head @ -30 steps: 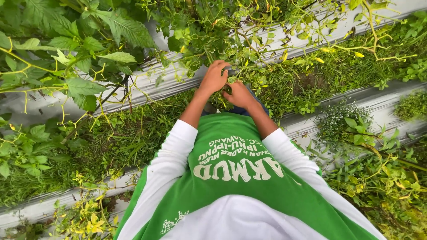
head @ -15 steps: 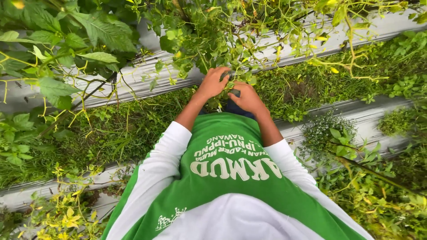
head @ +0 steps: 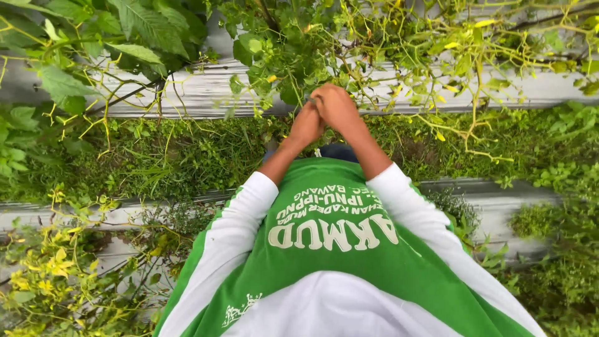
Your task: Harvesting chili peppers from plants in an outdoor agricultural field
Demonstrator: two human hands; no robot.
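both hands meet at the upper centre of the frame, the left hand (head: 304,128) and right hand (head: 337,107) pressed together with fingers curled inward around something small among the thin green stems (head: 293,87) of a leafy plant; what lies inside the grip is hidden by the knuckles, so whether it is a stem, a tie or a pod cannot be told. the work looks to be mid-way on this one spot, hands closed on the foliage and nothing yet pulled clear or set aside. the plant hangs across the top of the frame in tangled, wiry branches, with broad serrated leaves (head: 143,25) at upper left and yellowing leaves (head: 486,25) at upper right. behind it runs a band of crinkled silver plastic mulch (head: 193,93), glossy and creased, and a second band (head: 499,212) crosses the middle right. low, matted weeds (head: 168,162) fill the furrow between them. the person's green and white long-sleeved shirt (head: 337,262) fills the bottom centre.
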